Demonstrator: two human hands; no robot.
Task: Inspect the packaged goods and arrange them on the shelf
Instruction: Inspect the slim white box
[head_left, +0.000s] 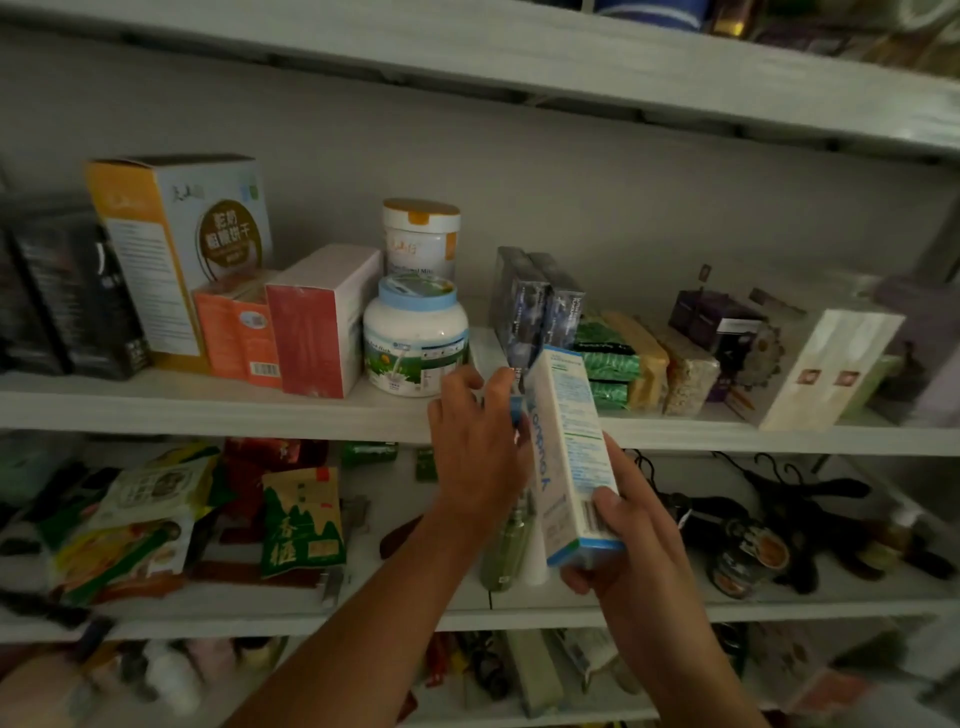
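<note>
A person holds a white-and-blue carton (569, 447) in front of the middle shelf (208, 405), right at its front edge. The carton's long axis stands nearly upright and is tilted. Its top end reaches the shelf's front edge and leans left and away, while its barcode end hangs lower, toward the person. A narrow printed side faces the camera.

The right hand (618, 540) grips the bottom end, with the thumb across the barcode side and the fingers curled under the base. The left hand (475, 441) shows its back to the camera and holds the carton's upper left edge, its fingers bent round it.

On the middle shelf, just left of the carton's top, stands a blue-lidded tub (415, 343), closed, so its contents are hidden. A white jar with an orange-marked lid (422, 236) stands behind it. Further left are a pink-red box (322, 317), a small orange box (239, 332), a tall orange-and-white box (176, 244) and black boxes (67, 291) at the left end.

Behind the carton stand two dark blue boxes (540, 306). To their right are stacked green packs (605, 358), a yellow pack (644, 353) and a clear pack of pale grain (688, 374). Beyond those are purple boxes (717, 322) and a cream box (831, 364).

On the shelf below lie a green pouch (301, 519) and black hangers (795, 493).
</note>
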